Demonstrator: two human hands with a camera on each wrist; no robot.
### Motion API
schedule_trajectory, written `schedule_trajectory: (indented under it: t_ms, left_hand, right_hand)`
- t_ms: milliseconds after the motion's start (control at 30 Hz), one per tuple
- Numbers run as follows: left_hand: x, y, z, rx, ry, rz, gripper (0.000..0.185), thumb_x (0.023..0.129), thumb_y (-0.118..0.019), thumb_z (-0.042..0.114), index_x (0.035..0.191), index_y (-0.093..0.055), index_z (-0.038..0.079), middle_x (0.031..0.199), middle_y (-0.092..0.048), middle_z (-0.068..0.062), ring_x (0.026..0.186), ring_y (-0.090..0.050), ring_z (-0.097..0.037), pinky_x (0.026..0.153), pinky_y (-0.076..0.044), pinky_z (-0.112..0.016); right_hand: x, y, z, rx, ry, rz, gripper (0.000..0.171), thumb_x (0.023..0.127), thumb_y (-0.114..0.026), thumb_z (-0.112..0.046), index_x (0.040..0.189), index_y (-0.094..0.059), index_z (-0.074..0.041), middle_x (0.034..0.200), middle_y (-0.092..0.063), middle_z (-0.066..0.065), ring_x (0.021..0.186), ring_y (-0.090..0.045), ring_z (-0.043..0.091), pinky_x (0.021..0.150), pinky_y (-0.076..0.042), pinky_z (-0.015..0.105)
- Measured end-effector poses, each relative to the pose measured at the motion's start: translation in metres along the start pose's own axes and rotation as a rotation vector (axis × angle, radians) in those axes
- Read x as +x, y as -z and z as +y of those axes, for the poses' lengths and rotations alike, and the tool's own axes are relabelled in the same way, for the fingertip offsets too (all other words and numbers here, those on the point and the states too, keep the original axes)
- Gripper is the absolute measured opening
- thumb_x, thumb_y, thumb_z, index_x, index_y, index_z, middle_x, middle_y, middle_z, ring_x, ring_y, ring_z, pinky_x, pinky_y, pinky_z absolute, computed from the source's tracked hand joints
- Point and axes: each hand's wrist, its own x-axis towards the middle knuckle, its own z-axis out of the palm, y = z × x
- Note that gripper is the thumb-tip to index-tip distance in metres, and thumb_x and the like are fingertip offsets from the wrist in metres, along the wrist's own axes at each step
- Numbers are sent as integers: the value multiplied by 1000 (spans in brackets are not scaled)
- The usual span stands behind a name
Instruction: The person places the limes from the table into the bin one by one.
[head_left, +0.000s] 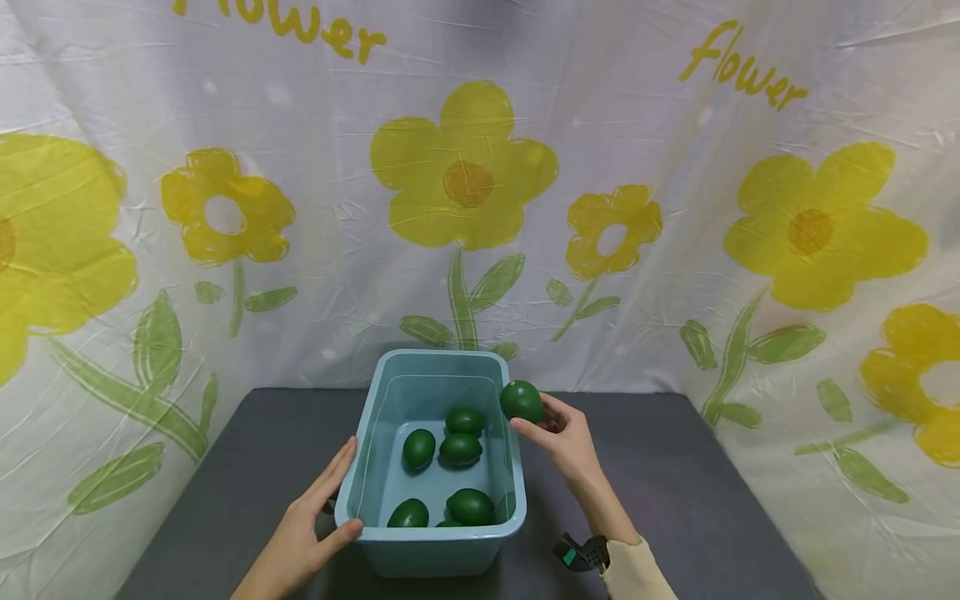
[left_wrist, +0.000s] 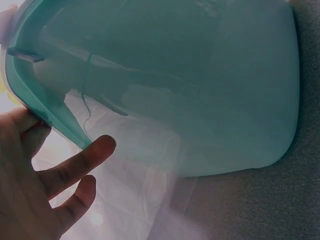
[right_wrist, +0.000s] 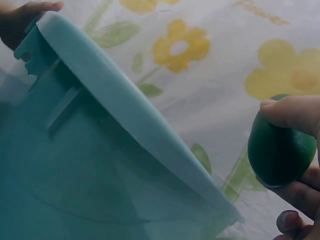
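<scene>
A light-blue plastic bin (head_left: 435,534) stands on the dark table, with several dark green limes lying on its floor, such as a lime (head_left: 418,449) left of the middle. My left hand (head_left: 309,512) rests against the bin's left side, thumb on the near left corner of the rim. In the left wrist view its other fingers (left_wrist: 77,162) extend loosely beside the wall. My right hand (head_left: 564,437) pinches another lime (head_left: 521,402) between thumb and fingertips, at the far part of the right rim. The right wrist view shows this lime (right_wrist: 280,145) outside the bin wall.
The dark grey table (head_left: 637,467) extends on both sides of the bin. Behind it hangs a white curtain (head_left: 322,250) printed with yellow flowers. A dark watch-like band (head_left: 581,552) is on the right wrist, below a cream sleeve (head_left: 637,571).
</scene>
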Motion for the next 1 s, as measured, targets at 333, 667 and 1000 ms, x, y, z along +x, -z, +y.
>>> schedule_trajectory:
  t_ms: [333, 667, 1000]
  left_hand:
    - [1, -1, 0, 4, 6, -5, 86, 99, -74, 30, 170, -27, 29, 174, -29, -8, 134, -51, -11, 74, -55, -28]
    - [0, -1, -2, 2, 24, -17, 86, 99, -74, 30, 170, -26, 30, 174, -28, -7, 138, -49, -11, 74, -55, -28]
    - [1, -1, -3, -1, 16, -13, 86, 99, -74, 28, 170, -26, 28, 175, -28, -6, 135, -49, -7, 74, -55, -29]
  right_hand:
    - [11, -12, -3, -123, 54, -122, 51, 89, -87, -19, 137, -73, -12, 123, -78, 7, 105, -71, 19, 93, -55, 36]
    - [17, -17, -4, -263, 87, -148, 57, 91, -86, -29, 143, -69, -14, 135, -73, 6, 128, -65, 27, 109, -49, 45]
    - [20, -13, -13, -348, 142, -109, 57, 90, -86, -30, 143, -69, -17, 125, -77, 2, 72, -39, 12, 64, -31, 27]
